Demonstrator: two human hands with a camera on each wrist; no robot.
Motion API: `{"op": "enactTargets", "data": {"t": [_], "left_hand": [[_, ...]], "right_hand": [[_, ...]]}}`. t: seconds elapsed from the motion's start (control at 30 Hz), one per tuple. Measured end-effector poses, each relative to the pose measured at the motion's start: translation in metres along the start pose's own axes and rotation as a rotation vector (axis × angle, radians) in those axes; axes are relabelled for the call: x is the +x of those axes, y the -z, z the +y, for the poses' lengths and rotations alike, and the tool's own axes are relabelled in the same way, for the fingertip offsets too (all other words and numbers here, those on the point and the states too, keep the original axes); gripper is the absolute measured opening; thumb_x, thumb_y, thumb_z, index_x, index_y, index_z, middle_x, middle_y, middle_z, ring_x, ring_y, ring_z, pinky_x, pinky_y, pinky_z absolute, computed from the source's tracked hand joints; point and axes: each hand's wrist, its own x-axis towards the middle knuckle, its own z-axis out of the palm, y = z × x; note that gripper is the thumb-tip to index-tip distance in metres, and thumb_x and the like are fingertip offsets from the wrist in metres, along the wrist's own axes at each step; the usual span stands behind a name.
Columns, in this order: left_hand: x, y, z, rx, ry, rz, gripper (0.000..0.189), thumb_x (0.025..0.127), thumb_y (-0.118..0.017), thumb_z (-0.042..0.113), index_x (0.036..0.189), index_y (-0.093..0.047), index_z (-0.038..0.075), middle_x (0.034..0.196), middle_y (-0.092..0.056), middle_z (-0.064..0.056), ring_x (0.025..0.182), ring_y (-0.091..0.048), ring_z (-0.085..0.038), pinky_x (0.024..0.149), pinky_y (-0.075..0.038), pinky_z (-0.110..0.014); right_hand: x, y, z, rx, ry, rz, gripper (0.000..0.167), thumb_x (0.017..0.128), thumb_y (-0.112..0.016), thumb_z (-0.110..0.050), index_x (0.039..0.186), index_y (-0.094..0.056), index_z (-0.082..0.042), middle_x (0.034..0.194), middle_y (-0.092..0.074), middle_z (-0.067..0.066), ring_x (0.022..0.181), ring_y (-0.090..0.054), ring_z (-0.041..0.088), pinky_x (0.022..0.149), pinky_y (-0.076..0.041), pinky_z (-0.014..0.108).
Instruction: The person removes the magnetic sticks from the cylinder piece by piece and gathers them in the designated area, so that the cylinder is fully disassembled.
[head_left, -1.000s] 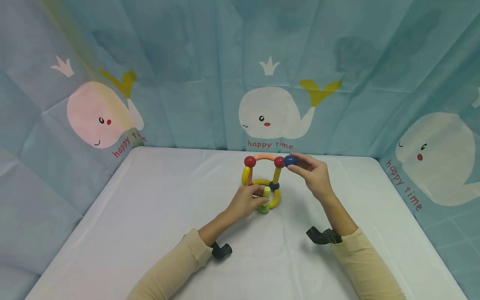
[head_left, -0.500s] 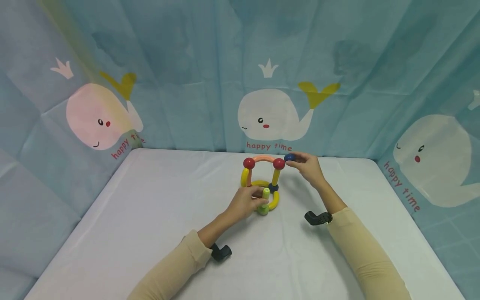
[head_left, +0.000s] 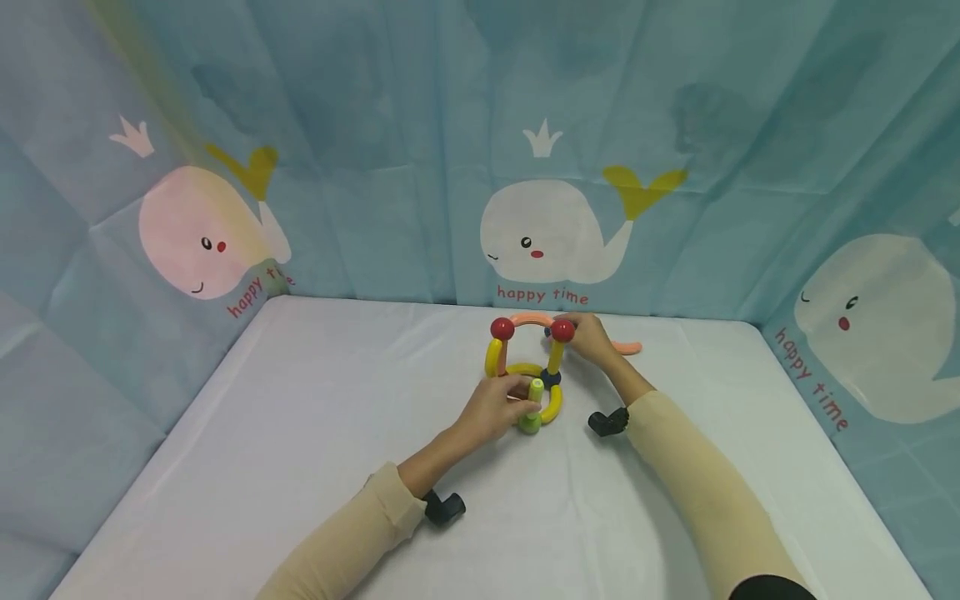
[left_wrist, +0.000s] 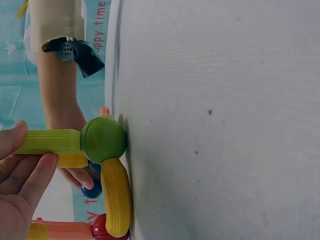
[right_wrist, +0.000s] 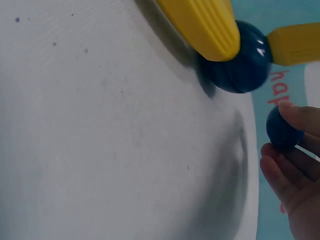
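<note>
Apparently mid-assembly, the left hand [head_left: 489, 408] steadies a green rod [left_wrist: 50, 141] in its grip; beyond it, the right hand [head_left: 589, 337] pinches a blue ball [right_wrist: 282, 129], likely needing careful alignment

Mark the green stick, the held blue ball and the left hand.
Green stick [left_wrist: 55, 141], left wrist view: ribbed side.
Held blue ball [right_wrist: 281, 130], right wrist view: exposed side.
Left hand [head_left: 489, 408], head view: back.

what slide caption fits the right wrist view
Right hand holding a blue ball, with two yellow sticks joined by another blue ball.
</note>
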Motion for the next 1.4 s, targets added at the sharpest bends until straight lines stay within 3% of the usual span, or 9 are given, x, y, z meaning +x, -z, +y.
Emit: {"op": "enactTargets", "data": {"t": [0.13, 0.23, 0.5, 0.67, 0.77, 0.93, 1.13, 1.27, 1.4], "left_hand": [[0.001, 0.001, 0.001, 0.008, -0.01, 0.006, 0.03, 0.085, -0.074, 0.017, 0.113, -0.068, 0.006, 0.106, -0.073, -0.006, 0.097, -0.07, -0.018, 0.086, -0.057, -0.027], [0.001, 0.001, 0.002, 0.014, -0.013, 0.003, 0.03, 0.086, -0.074, 0.017, 0.113, -0.068, 0.006, 0.105, -0.073, -0.006, 0.097, -0.069, -0.018, 0.086, -0.057, -0.027], [0.002, 0.002, 0.004, 0.016, -0.028, 0.001, 0.031, 0.086, -0.074, 0.017, 0.113, -0.068, 0.005, 0.106, -0.073, -0.007, 0.098, -0.07, -0.018, 0.086, -0.057, -0.027], [0.002, 0.002, 0.004, 0.017, -0.027, 0.005, 0.031, 0.086, -0.074, 0.017, 0.114, -0.068, 0.005, 0.105, -0.073, -0.007, 0.097, -0.07, -0.018, 0.087, -0.057, -0.026], [0.002, 0.003, 0.004, 0.022, -0.024, 0.007, 0.031, 0.086, -0.074, 0.017, 0.113, -0.068, 0.005, 0.105, -0.073, -0.006, 0.097, -0.07, -0.018, 0.086, -0.057, -0.026], [0.0, 0.002, 0.004, 0.02, -0.021, 0.006, 0.03, 0.086, -0.074, 0.016, 0.113, -0.068, 0.005, 0.106, -0.073, -0.007, 0.097, -0.07, -0.018, 0.086, -0.057, -0.027], [0.0, 0.001, 0.003, 0.016, -0.011, 0.008, 0.03, 0.086, -0.074, 0.016, 0.113, -0.068, 0.005, 0.106, -0.073, -0.007, 0.097, -0.069, -0.018, 0.086, -0.057, -0.027], [-0.001, 0.0, 0.002, 0.008, -0.004, 0.002, 0.03, 0.086, -0.074, 0.017, 0.113, -0.068, 0.005, 0.106, -0.073, -0.007, 0.097, -0.069, -0.019, 0.086, -0.057, -0.027], [-0.001, -0.001, 0.001, 0.002, 0.002, 0.0, 0.03, 0.086, -0.074, 0.017, 0.113, -0.068, 0.005, 0.107, -0.073, -0.007, 0.097, -0.069, -0.019, 0.086, -0.057, -0.027]], "right_hand": [[0.007, -0.008, -0.007, 0.001, -0.015, -0.019, 0.052, 0.079, -0.08, -0.015, 0.127, -0.06, -0.011, 0.068, -0.054, 0.011, 0.067, -0.051, 0.029, 0.065, -0.046, 0.034], [0.009, -0.011, -0.012, -0.042, -0.077, -0.045, 0.047, 0.079, -0.081, -0.018, 0.121, -0.063, -0.009, 0.065, -0.05, 0.005, 0.065, -0.048, 0.021, 0.061, -0.043, 0.027], [0.012, -0.015, -0.019, -0.05, -0.107, -0.073, 0.045, 0.082, -0.079, -0.019, 0.121, -0.064, -0.003, 0.087, -0.068, 0.018, 0.075, -0.055, 0.024, 0.068, -0.047, 0.027], [0.012, -0.014, -0.023, -0.016, -0.102, -0.093, 0.057, 0.081, -0.079, -0.016, 0.132, -0.057, -0.005, 0.113, -0.07, 0.018, 0.091, -0.059, 0.033, 0.084, -0.052, 0.037], [0.012, -0.015, -0.024, -0.019, -0.1, -0.101, 0.061, 0.081, -0.079, -0.015, 0.135, -0.055, -0.005, 0.121, -0.067, 0.018, 0.096, -0.059, 0.034, 0.088, -0.052, 0.041], [0.013, -0.017, -0.02, -0.053, -0.115, -0.092, 0.064, 0.079, -0.08, -0.017, 0.136, -0.054, -0.007, 0.119, -0.068, 0.015, 0.092, -0.058, 0.029, 0.082, -0.051, 0.035], [0.008, -0.015, -0.008, -0.05, -0.14, -0.039, 0.047, 0.082, -0.078, -0.024, 0.125, -0.063, -0.011, 0.085, -0.063, 0.012, 0.078, -0.054, 0.025, 0.07, -0.045, 0.029], [-0.004, -0.005, -0.001, 0.042, -0.138, -0.011, 0.038, 0.088, -0.069, -0.018, 0.125, -0.064, -0.007, 0.108, -0.068, 0.016, 0.094, -0.061, 0.029, 0.079, -0.054, 0.033], [-0.019, 0.012, 0.0, 0.109, -0.161, -0.013, 0.04, 0.092, -0.064, -0.012, 0.13, -0.06, -0.005, 0.129, -0.061, 0.018, 0.112, -0.061, 0.034, 0.089, -0.056, 0.043]]}}
